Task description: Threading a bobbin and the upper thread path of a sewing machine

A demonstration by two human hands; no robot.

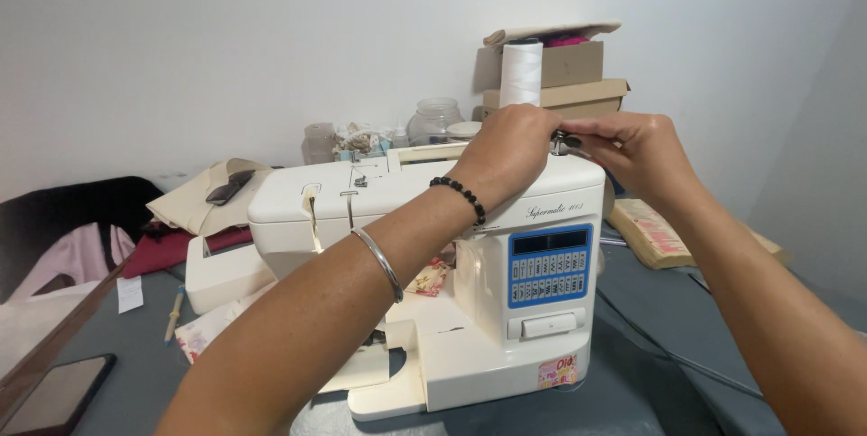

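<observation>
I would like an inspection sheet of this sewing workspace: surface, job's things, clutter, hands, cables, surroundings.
Surface: grey table.
Job's things: cream sewing machine; white thread cone behind it.
Clutter: glass jars, cardboard boxes, fabric pile, dark tablet.
Hands: left hand and right hand meet over the machine's top right, pinching a small dark part.
Cables: a dark cable on the table, right.
Surroundings: white wall.
</observation>
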